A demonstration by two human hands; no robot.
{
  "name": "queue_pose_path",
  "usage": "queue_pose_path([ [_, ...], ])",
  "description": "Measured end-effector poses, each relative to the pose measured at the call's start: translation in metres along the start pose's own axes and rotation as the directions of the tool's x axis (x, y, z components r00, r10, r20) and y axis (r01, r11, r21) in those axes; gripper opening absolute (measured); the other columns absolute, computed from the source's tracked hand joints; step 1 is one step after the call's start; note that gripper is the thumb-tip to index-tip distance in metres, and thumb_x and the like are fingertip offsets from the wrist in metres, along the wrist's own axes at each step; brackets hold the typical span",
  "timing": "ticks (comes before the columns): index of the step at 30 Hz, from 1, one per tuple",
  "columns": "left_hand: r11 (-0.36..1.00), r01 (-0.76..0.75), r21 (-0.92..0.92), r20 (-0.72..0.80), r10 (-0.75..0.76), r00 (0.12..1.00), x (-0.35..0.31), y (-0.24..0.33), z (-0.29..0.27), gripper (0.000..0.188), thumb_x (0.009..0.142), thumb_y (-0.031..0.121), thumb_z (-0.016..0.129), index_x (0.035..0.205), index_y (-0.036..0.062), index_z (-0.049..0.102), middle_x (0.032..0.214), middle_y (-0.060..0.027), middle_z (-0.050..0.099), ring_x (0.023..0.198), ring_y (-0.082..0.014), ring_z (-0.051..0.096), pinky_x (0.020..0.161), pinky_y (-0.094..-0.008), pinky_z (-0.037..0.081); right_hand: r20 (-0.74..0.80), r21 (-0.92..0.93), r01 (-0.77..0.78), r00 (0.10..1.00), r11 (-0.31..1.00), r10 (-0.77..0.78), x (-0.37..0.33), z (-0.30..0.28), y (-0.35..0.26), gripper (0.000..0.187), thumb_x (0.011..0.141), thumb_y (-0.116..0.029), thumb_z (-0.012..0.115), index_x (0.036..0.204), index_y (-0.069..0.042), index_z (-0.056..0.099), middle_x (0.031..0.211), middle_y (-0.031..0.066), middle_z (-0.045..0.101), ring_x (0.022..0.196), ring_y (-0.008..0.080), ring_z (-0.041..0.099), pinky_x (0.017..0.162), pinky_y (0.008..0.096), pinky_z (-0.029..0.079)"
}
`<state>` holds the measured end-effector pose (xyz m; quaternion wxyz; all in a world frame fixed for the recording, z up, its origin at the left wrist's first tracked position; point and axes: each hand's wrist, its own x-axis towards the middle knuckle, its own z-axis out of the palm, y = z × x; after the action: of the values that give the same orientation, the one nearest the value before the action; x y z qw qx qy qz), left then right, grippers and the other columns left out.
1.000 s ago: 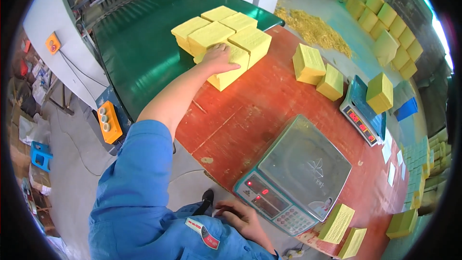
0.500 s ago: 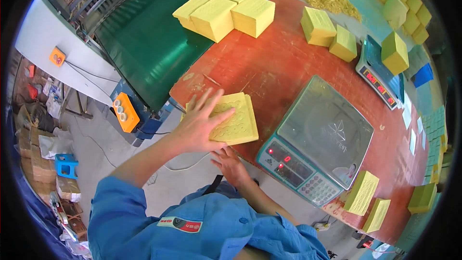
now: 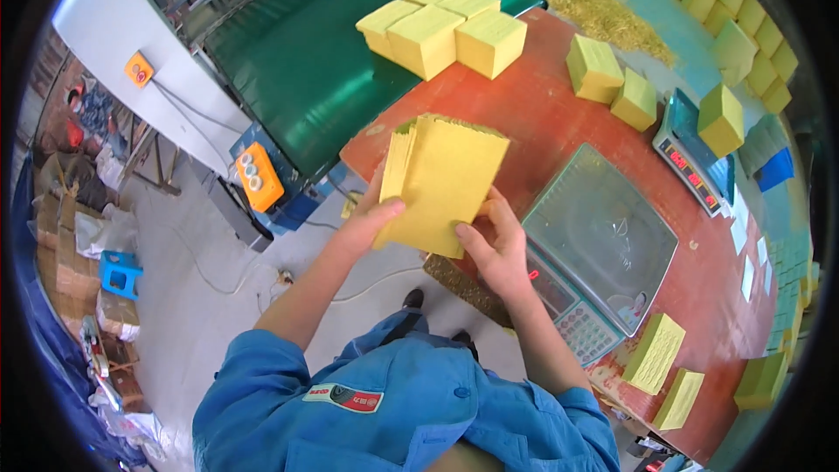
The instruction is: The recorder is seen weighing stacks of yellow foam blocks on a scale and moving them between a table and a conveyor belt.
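Both my hands grip a stack of yellow paper sheets (image 3: 450, 175), raised and tilted over the near edge of the red table. My left hand (image 3: 365, 223) clasps its left side, thumb on the front face, where several sheet edges fan apart. On the lower right corner, my right hand (image 3: 498, 245) presses its thumb against the front sheet; its other fingers are behind the stack. To the right of that hand lies a digital scale (image 3: 603, 236) with a bare metal pan, its display partly covered by my right hand and forearm.
Several yellow paper blocks (image 3: 426, 35) stand at the end of the green conveyor belt (image 3: 297, 44). More blocks (image 3: 594, 68) line the far side of the red table (image 3: 542, 114). A second scale (image 3: 690, 157) carries one block. An orange button box (image 3: 260, 177) is at left.
The paper stack has come up off the table and is tipped upright. My right hand has moved up from below to grip it, and my left hand has shifted from its top to its side.
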<state>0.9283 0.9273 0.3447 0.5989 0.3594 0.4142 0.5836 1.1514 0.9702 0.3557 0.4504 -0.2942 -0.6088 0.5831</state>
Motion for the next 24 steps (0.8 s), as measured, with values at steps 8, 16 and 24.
queue_pose_path([
  [8,0.698,-0.362,0.618,0.328,0.19,0.925,0.053,-0.03,-0.074,0.111,0.076,0.029,0.083,0.159,0.0061,0.012,0.162,-0.0205,0.019,0.152,-0.0314,0.014,0.12,-0.0452,0.019,-0.074,0.117,0.013,0.997,0.993,-0.004,0.016,0.01,0.029,0.071,0.077,0.013,0.055,0.144,-0.001,0.037,0.152,0.018,0.037,0.141,0.031,0.039,0.115,0.0417,0.031],
  [16,0.783,-0.297,0.547,0.383,0.082,0.92,0.071,-0.033,-0.113,0.11,0.077,0.04,0.083,0.158,0.0065,0.017,0.164,-0.0175,0.017,0.151,-0.0343,0.017,0.121,-0.0439,0.02,-0.283,-0.087,-0.206,0.943,0.975,0.174,0.004,0.051,0.089,0.085,0.073,0.02,0.048,0.153,-0.003,0.028,0.151,0.0163,0.038,0.141,0.0258,0.037,0.116,0.0372,0.03],
  [24,0.665,-0.476,0.576,0.524,0.147,0.839,0.094,-0.032,-0.127,0.105,0.077,0.049,0.08,0.156,0.0066,0.025,0.159,-0.0205,0.027,0.147,-0.0372,0.026,0.118,-0.0456,0.026,-0.345,-0.092,-0.267,0.912,0.959,0.22,0.009,0.058,0.096,0.08,0.076,0.014,0.057,0.15,-0.001,0.033,0.151,0.0171,0.04,0.139,0.0283,0.04,0.113,0.0379,0.033],
])
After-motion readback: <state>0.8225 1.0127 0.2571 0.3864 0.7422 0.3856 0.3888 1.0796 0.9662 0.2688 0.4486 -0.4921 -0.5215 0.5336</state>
